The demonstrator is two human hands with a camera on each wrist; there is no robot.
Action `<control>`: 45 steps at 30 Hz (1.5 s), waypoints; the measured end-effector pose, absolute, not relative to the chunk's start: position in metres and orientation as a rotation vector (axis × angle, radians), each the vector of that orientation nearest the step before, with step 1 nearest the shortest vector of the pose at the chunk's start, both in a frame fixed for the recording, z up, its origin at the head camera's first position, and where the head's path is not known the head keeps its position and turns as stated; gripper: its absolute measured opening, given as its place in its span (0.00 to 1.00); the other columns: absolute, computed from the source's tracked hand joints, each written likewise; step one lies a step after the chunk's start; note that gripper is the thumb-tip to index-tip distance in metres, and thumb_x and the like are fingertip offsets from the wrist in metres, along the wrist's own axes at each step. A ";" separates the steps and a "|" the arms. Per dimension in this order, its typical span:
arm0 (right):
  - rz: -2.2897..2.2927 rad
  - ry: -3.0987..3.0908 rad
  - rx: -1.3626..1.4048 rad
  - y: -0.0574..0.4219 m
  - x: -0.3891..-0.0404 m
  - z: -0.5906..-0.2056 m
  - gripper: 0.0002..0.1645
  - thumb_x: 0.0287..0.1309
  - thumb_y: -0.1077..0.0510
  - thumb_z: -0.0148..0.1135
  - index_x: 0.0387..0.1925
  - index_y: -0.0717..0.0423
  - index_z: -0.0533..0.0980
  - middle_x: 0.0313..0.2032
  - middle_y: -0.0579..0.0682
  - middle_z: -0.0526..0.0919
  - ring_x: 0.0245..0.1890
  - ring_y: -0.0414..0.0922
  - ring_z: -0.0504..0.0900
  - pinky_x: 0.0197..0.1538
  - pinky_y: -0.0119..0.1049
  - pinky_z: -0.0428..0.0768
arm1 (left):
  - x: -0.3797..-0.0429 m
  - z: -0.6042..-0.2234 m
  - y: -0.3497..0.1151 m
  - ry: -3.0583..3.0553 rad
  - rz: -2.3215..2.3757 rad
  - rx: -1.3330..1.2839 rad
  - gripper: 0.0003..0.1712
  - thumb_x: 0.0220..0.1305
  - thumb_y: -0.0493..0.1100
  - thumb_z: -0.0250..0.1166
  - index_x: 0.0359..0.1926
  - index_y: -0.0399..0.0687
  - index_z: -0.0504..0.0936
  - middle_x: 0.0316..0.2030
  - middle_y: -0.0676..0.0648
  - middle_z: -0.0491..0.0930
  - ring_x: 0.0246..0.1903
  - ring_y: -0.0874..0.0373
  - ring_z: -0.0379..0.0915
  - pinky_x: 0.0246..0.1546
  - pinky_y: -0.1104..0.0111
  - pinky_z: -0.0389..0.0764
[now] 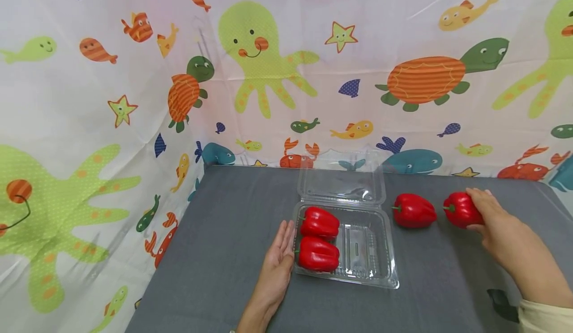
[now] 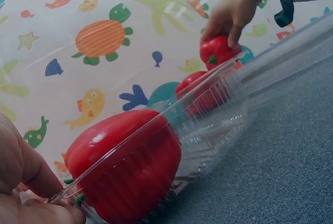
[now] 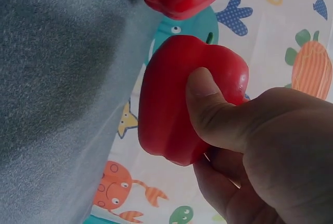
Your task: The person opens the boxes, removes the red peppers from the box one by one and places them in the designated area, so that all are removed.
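Note:
My right hand (image 1: 501,228) grips a red bell pepper (image 1: 462,209) at the right, its green stem pointing left. In the right wrist view the thumb (image 3: 205,99) presses on the pepper's side, with fingers behind it. Another red bell pepper (image 1: 414,210) lies just left of it on the table. A clear plastic clamshell box (image 1: 385,253) stands with its lid (image 1: 342,184) folded back. Two red bell peppers, one farther back (image 1: 320,222) and one nearer (image 1: 319,254), sit in its left half. My left hand (image 1: 277,261) touches the box's left side, fingers straight.
Grey cloth (image 1: 215,253) covers the table. Behind and to the left hangs a white curtain (image 1: 277,134) printed with sea animals. The raised lid reaches close to the curtain. A dark strap-like piece (image 2: 284,9) is at the right wrist, by the sleeve.

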State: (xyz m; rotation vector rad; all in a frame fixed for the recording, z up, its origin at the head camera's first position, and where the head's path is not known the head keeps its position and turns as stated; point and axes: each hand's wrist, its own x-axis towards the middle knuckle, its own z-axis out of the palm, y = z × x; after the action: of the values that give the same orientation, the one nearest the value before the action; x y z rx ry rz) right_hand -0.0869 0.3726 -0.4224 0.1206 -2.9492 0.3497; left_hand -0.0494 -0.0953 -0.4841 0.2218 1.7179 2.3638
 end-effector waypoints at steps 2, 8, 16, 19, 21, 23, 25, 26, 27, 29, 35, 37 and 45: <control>0.342 -2.952 0.125 0.374 -0.087 -0.423 0.57 0.50 0.71 0.77 0.78 0.66 0.56 0.69 0.82 0.63 0.58 0.82 0.71 0.45 0.78 0.77 | -0.049 -0.485 -0.095 1.720 2.360 0.213 0.43 0.78 0.24 0.38 0.86 0.46 0.35 0.85 0.48 0.42 0.84 0.54 0.36 0.77 0.69 0.50; 0.358 -3.003 0.116 0.378 -0.087 -0.426 0.56 0.50 0.70 0.78 0.76 0.66 0.57 0.67 0.84 0.63 0.55 0.84 0.72 0.46 0.79 0.76 | -0.048 -0.489 -0.095 1.725 2.356 0.198 0.43 0.76 0.23 0.37 0.86 0.44 0.35 0.85 0.48 0.42 0.84 0.53 0.36 0.76 0.70 0.51; 0.373 -3.054 0.082 0.385 -0.094 -0.433 0.57 0.49 0.68 0.80 0.76 0.68 0.57 0.67 0.84 0.62 0.57 0.85 0.70 0.51 0.81 0.72 | -0.047 -0.492 -0.095 1.712 2.373 0.220 0.45 0.73 0.21 0.37 0.85 0.41 0.33 0.85 0.45 0.40 0.84 0.50 0.34 0.77 0.69 0.49; 0.377 -3.068 0.082 0.387 -0.096 -0.434 0.57 0.49 0.67 0.80 0.76 0.68 0.57 0.68 0.83 0.62 0.59 0.85 0.68 0.52 0.81 0.71 | -0.048 -0.493 -0.095 1.707 2.384 0.235 0.45 0.72 0.20 0.37 0.85 0.39 0.32 0.85 0.42 0.39 0.84 0.49 0.33 0.77 0.69 0.48; 0.385 -3.078 0.089 0.389 -0.097 -0.435 0.57 0.50 0.67 0.80 0.76 0.68 0.57 0.68 0.83 0.61 0.60 0.85 0.67 0.52 0.81 0.71 | -0.048 -0.492 -0.095 1.704 2.386 0.241 0.45 0.72 0.20 0.37 0.85 0.39 0.32 0.85 0.42 0.38 0.84 0.48 0.33 0.77 0.69 0.49; 0.388 -3.080 0.099 0.390 -0.096 -0.435 0.56 0.50 0.67 0.79 0.76 0.68 0.57 0.68 0.83 0.61 0.60 0.85 0.67 0.51 0.82 0.72 | -0.048 -0.492 -0.095 1.699 2.386 0.232 0.45 0.72 0.20 0.37 0.85 0.40 0.32 0.85 0.43 0.39 0.84 0.50 0.33 0.76 0.70 0.50; 0.391 -3.077 0.113 0.390 -0.095 -0.435 0.56 0.50 0.67 0.79 0.75 0.69 0.58 0.68 0.84 0.61 0.60 0.85 0.67 0.51 0.81 0.73 | -0.049 -0.491 -0.095 1.697 2.385 0.220 0.45 0.73 0.20 0.37 0.85 0.41 0.33 0.85 0.44 0.40 0.84 0.51 0.34 0.76 0.71 0.51; 0.391 -3.079 0.115 0.389 -0.095 -0.434 0.55 0.50 0.68 0.79 0.75 0.69 0.58 0.68 0.84 0.61 0.60 0.85 0.67 0.51 0.81 0.73 | -0.049 -0.490 -0.095 1.697 2.384 0.215 0.45 0.73 0.21 0.37 0.85 0.41 0.33 0.85 0.44 0.40 0.84 0.51 0.35 0.76 0.71 0.51; 0.391 -3.081 0.117 0.389 -0.095 -0.434 0.55 0.50 0.68 0.79 0.75 0.69 0.58 0.68 0.84 0.61 0.60 0.85 0.67 0.51 0.81 0.73 | -0.049 -0.490 -0.095 1.695 2.385 0.209 0.45 0.73 0.21 0.37 0.85 0.41 0.33 0.85 0.45 0.40 0.84 0.52 0.35 0.76 0.71 0.51; 0.389 -3.086 0.113 0.388 -0.096 -0.433 0.55 0.50 0.68 0.79 0.75 0.69 0.58 0.68 0.84 0.61 0.60 0.85 0.67 0.51 0.81 0.73 | -0.049 -0.489 -0.095 1.696 2.384 0.206 0.45 0.73 0.21 0.37 0.85 0.42 0.33 0.85 0.45 0.41 0.84 0.52 0.35 0.76 0.72 0.51; 0.408 -3.108 0.095 0.388 -0.100 -0.435 0.57 0.50 0.67 0.80 0.76 0.69 0.57 0.69 0.84 0.59 0.61 0.86 0.66 0.53 0.81 0.72 | -0.050 -0.486 -0.094 1.702 2.384 0.224 0.45 0.74 0.21 0.37 0.85 0.41 0.34 0.85 0.45 0.41 0.84 0.52 0.36 0.75 0.74 0.52; 0.419 -3.111 0.091 0.388 -0.101 -0.436 0.58 0.50 0.67 0.80 0.77 0.69 0.56 0.69 0.84 0.59 0.61 0.86 0.66 0.54 0.81 0.71 | -0.050 -0.486 -0.094 1.701 2.386 0.227 0.45 0.74 0.21 0.37 0.85 0.41 0.34 0.85 0.45 0.41 0.84 0.51 0.35 0.75 0.74 0.52; 0.443 -3.121 0.096 0.392 -0.103 -0.442 0.60 0.51 0.66 0.79 0.79 0.69 0.53 0.69 0.84 0.58 0.63 0.85 0.64 0.57 0.81 0.69 | -0.049 -0.484 -0.095 1.698 2.377 0.215 0.44 0.74 0.22 0.37 0.85 0.41 0.33 0.85 0.46 0.41 0.84 0.52 0.35 0.76 0.74 0.52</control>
State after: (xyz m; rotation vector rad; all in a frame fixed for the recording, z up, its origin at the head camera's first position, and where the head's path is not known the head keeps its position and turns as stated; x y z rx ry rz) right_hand -0.1031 0.3918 -0.4416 0.0960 -3.1211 0.4428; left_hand -0.0490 -0.0947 -0.4841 0.2151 1.6978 2.3774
